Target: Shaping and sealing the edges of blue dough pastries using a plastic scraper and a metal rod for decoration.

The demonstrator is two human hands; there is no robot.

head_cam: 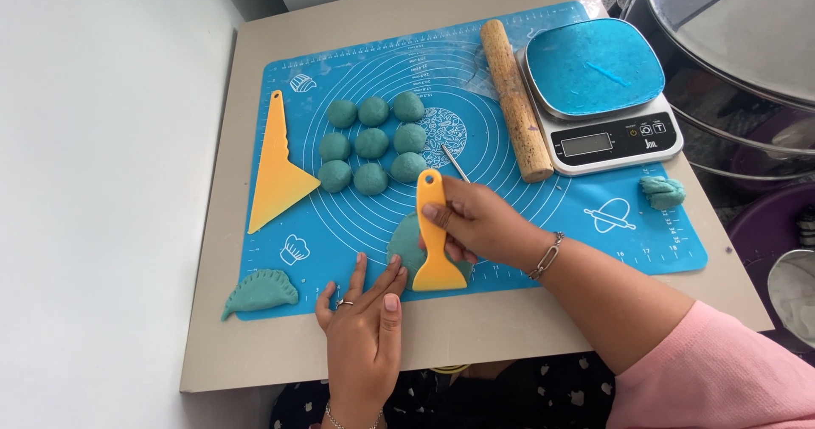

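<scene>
Right hand: I see my right hand with its fingers wrapped around the handle of a small yellow scraper, blade end pointing toward me.
Scraper position: the blade lies over a flattened round of teal dough on the blue mat.
Left hand: my left hand lies flat, fingers spread and holding nothing, fingertips touching the near edge of the dough round, palm on the mat's front edge and the desk.
Wrist: a chain bracelet sits on my right wrist; a pink sleeve covers the upper arm.
Near left: a folded, crimped dumpling of the same dough rests at the mat's front-left corner.
Middle of mat: nine dough balls stand in three rows of three, with a thin metal stick just to their right.
Left of mat: a large yellow triangular scraper lies flat.
Far right: a wooden rolling pin lies beside a kitchen scale; a loose dough lump sits near the mat's right edge.
</scene>
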